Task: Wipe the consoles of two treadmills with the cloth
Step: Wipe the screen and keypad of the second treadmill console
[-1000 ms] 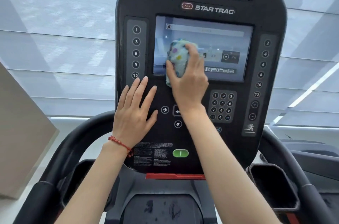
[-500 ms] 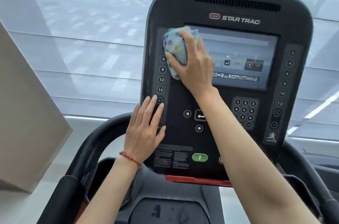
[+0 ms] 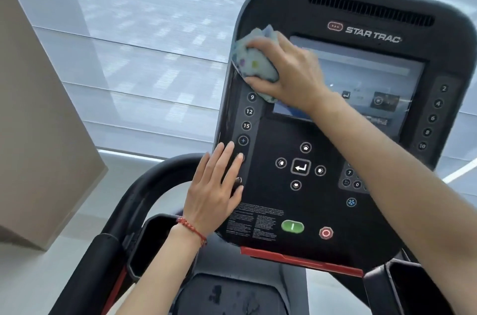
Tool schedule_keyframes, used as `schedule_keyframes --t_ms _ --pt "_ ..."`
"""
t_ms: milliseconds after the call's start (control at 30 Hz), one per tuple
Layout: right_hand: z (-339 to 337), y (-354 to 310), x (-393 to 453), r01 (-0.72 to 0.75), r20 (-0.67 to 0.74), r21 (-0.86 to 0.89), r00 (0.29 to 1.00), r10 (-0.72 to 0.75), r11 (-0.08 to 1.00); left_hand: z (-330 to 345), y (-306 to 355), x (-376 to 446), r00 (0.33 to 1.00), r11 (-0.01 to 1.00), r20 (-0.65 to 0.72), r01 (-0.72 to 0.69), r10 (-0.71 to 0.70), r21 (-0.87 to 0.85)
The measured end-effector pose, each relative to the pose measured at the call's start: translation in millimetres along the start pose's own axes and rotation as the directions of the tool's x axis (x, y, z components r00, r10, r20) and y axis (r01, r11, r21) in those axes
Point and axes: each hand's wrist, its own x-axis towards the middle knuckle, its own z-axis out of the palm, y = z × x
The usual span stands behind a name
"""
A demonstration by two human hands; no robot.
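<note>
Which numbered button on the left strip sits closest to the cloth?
The 9 button, just below the cloth in the right hand; 12 and 15 sit lower.

Right hand (image 3: 289,74) presses bunched cloth (image 3: 254,61) on console (image 3: 322,134), upper left, over the left button column and the screen (image 3: 361,87) corner. Left hand (image 3: 215,190) lies flat, fingers spread, on the console's lower left edge. Red bracelet (image 3: 192,229) on left wrist. Green button (image 3: 292,226) and red button (image 3: 325,233) sit low on the panel.
</note>
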Motion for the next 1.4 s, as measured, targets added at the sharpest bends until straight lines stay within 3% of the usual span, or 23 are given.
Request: schedule_keyframes --t_ms 167,367,467,567,800,900,967,1133,1200,1333,1400 --pt "26.8 -34.5 -55.4 0.149 0.001 -0.019 0.989 -0.149 0.989 0.8 2.6 -13.5 1.0 1.0 0.025 0.019 -0.019 0.011" --pt "38.5 -57.2 -87.7 0.119 -0.031 -0.014 0.992 -0.12 0.993 1.5 6.2 -26.5 0.999 0.999 0.037 0.032 -0.033 0.014" --pt "40.8 -66.7 -102.3 0.029 -0.116 -0.068 0.993 -0.037 0.997 0.1 7.0 -28.8 0.999 1.0 0.035 0.027 -0.027 0.005" --pt "41.5 -72.4 -112.9 -0.195 -0.227 -0.099 0.959 0.169 0.976 -2.6 5.4 -26.7 1.0 1.0 0.024 0.017 -0.016 -0.002" --pt "26.4 -52.9 -146.8 -0.63 -0.432 -0.036 0.71 0.556 0.776 0.8 0.2 -13.7 1.0 1.0 0.023 -0.008 0.009 -0.013" --pt "8.4 -33.7 -168.6 -0.763 -0.509 0.048 0.537 0.673 0.645 3.4 0.8 -11.4 1.0 1.0 0.014 -0.005 0.006 -0.023" --pt "-1.4 -24.7 -182.0 -0.807 -0.542 0.136 0.425 0.725 0.575 4.6 0.5 -11.9 1.0 1.0 0.011 -0.006 0.006 -0.026" --pt "1.8 -32.0 -179.0 -0.839 -0.534 0.27 0.277 0.799 0.472 6.7 0.3 -11.3 1.0 0.999 0.006 -0.017 0.018 -0.035" --pt "12.8 -48.4 -168.9 -0.817 -0.519 0.258 0.332 0.788 0.515 5.6 0.7 -11.1 1.0 0.999 -0.001 -0.017 0.017 -0.043" --pt "56.2 -102.2 -141.8 -0.705 -0.412 0.037 0.635 0.653 0.709 2.6 -2.5 -11.4 0.999 0.999 0.008 -0.034 0.034 -0.043" --pt "69.5 -122.0 -131.8 -0.643 -0.355 -0.005 0.717 0.6 0.766 1.6 -4.6 -14.5 1.0 0.998 0.016 -0.012 0.013 -0.054"
